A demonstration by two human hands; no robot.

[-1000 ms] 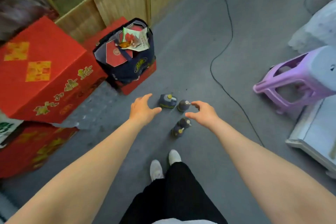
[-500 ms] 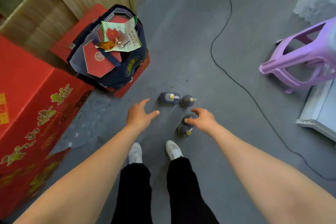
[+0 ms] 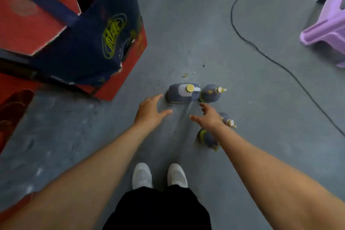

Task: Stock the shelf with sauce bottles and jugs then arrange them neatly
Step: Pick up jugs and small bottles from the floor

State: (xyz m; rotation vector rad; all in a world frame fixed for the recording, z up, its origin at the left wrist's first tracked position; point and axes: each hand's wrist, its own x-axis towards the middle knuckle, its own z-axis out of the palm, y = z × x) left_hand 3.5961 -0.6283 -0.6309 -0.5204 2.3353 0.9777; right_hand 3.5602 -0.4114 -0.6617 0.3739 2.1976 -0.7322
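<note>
**Closing in on the jug**

The jug (image 3: 183,93) and three bottles (image 3: 211,93) are standing on the floor (image 3: 242,136). You are bending lower than a second ago, bringing your left hand (image 3: 149,112) and right hand (image 3: 209,117), both empty with fingers spread, nearer; nothing is lifted yet.

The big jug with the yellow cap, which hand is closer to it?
Left. The left hand reaches beside the jug; the right hand hovers nearer the person.

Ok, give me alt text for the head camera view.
Both open hands, left hand and right hand, reach down toward a jug and three sauce bottles standing on a grey floor, near a dark blue box.
</note>
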